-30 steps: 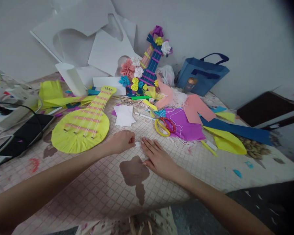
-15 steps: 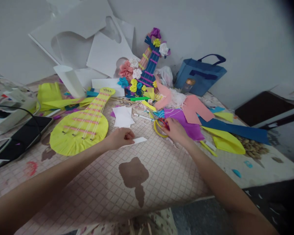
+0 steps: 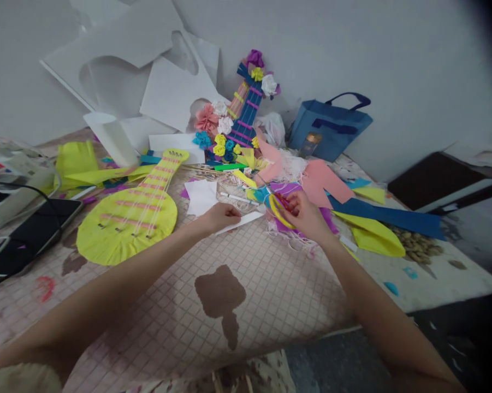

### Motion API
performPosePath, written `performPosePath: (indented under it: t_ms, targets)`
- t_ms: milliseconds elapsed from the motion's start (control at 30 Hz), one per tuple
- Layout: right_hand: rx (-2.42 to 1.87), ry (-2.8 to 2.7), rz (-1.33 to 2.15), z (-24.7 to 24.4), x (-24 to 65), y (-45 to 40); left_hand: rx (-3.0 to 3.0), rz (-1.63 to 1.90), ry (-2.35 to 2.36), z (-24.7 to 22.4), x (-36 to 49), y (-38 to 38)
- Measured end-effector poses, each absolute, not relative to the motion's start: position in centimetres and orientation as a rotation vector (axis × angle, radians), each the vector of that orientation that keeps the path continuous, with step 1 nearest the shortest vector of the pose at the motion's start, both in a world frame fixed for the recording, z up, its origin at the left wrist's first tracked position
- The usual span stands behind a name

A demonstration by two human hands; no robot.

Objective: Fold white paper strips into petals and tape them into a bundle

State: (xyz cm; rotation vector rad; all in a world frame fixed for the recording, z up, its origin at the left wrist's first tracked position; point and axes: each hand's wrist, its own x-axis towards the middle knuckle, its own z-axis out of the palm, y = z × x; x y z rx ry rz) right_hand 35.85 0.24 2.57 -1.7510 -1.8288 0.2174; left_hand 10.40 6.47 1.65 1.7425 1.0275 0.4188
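My left hand (image 3: pixel 222 217) pinches a narrow white paper strip (image 3: pixel 250 219) just over the table. My right hand (image 3: pixel 305 214) is closed on the handles of a pair of scissors (image 3: pixel 279 209), yellow and red, whose blades point away to the upper left. Left of the strip lie several white paper pieces (image 3: pixel 201 197). A white pen (image 3: pixel 239 198) lies just beyond the strip. Purple paper (image 3: pixel 289 189) spreads under and behind my right hand. Farther left rests a yellow paper-covered lute-shaped craft (image 3: pixel 126 226) with strings and pink bars.
A blue stringed craft with paper flowers (image 3: pixel 246 117) leans on the back wall. Right of it stand a blue bag (image 3: pixel 331 128) and a jar (image 3: pixel 311 143). Pink cutouts (image 3: pixel 321 183) and yellow paper (image 3: pixel 377 237) lie on the right. A black phone-like device (image 3: pixel 33 234) and cables are left.
My right hand has lifted the scissors off the table clutter. My left hand has moved slightly right and away from me with the white strip, bringing it nearer the scissors.
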Motion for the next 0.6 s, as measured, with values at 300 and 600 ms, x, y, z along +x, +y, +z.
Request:
performPosePath:
  t_ms: [300,600]
  targets:
    - [-1.705,-1.722,0.307,3.1,35.2,-4.2,1.967,0.567,1.209,0.1,16.4,6.1]
    - [-1.878,-1.877,0.150,1.2,34.1,-6.4,2.272,0.675,1.207,-0.4,15.3,5.0]
